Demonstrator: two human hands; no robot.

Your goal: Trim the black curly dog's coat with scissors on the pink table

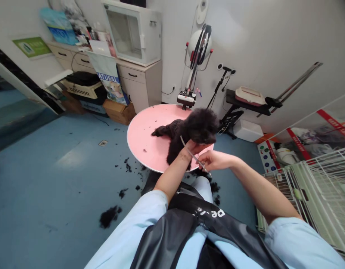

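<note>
A black curly-coated dog [179, 132] is on a round pink grooming table [141, 130], its head at the right and a hind leg stretched out to the left. Under its chin is my left hand [195, 146], supporting the head; the fingers are partly hidden by fur. My right hand [215, 160] is closed on the handles of long silver scissors [192, 154]. Their blades slant up and left, passing in front of my left wrist toward the dog's chest. Whether the blades are parted is hard to make out.
Clumps of cut black hair [109, 216] lie on the blue floor. Behind the table rises a stand [195, 71] with a holder of tools at its base. Wire cages [323, 186] stand at the right, a cabinet [133, 84] at the back left.
</note>
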